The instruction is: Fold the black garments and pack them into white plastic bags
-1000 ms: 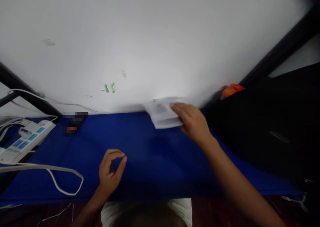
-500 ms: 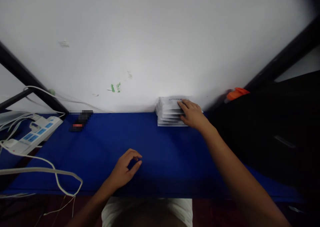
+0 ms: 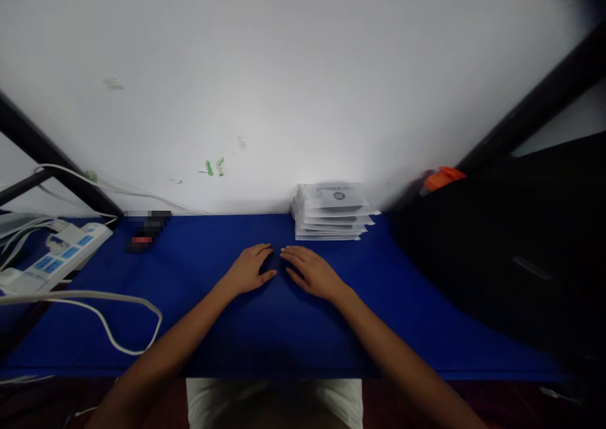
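Not much to read here tbh. The top packet (image 3: 323,200) on the pile (image 3: 326,222) has a line of dark lettering (image 3: 334,188), looks upside down from this side, and I can't make out the word. Right by it there's a round dark logo (image 3: 339,195) with a pale letter-like mark, too small to call. Power strip (image 3: 59,258) has blue labels (image 3: 70,252), any text on them is too tiny. The black thing (image 3: 152,227) is pixelated, so nothing legible.

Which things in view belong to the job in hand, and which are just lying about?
Seemingly in use:
white packet stack, beyond the right hand
blue tabletop, beneath that and the left hand

Apparently lying about:
power strip
white cable
orange item
large black item
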A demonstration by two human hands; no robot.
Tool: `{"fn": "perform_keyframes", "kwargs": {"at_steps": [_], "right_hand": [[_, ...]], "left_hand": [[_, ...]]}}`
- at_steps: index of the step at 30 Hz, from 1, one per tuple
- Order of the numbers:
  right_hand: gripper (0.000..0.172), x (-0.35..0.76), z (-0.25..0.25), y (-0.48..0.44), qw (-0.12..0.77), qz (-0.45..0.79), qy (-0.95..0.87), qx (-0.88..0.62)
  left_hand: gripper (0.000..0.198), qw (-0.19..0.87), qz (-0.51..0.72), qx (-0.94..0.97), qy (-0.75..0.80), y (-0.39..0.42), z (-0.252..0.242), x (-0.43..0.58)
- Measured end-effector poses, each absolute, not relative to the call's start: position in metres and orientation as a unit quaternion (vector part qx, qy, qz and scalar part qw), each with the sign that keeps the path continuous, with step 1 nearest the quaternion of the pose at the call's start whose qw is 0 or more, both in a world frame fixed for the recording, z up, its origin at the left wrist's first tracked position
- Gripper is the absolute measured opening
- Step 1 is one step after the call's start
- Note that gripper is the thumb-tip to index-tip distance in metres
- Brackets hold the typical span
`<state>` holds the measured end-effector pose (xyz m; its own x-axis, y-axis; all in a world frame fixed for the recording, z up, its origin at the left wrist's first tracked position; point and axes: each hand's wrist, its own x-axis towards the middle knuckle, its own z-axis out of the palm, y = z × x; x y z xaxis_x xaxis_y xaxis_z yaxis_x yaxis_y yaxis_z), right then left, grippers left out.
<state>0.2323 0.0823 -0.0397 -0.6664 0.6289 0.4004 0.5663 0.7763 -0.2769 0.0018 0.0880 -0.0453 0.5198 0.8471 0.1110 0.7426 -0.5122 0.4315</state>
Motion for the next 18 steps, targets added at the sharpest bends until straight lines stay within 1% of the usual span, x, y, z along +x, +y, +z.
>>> {"fn": "perform_keyframes", "kwargs": {"at_steps": [3, 6, 18], "right_hand": [[0.048, 0.232, -0.053, 0.083, 0.214, 0.108, -0.901, -0.361], [0.058, 0.232, -0.059, 0.083, 0.186, 0.128, -0.894, -0.387], [0.049, 0.237, -0.057, 0.088, 0.211, 0.192, -0.876, -0.389]], "left_hand": [[0.064, 0.153, 0.149, 0.859, 0.465, 0.099, -0.057, -0.002], [0.067, 0.130, 0.139, 0.864, 0.466, 0.100, -0.064, -0.005], [0.066, 0.145, 0.152, 0.862, 0.462, 0.099, -0.064, -0.008]]}}
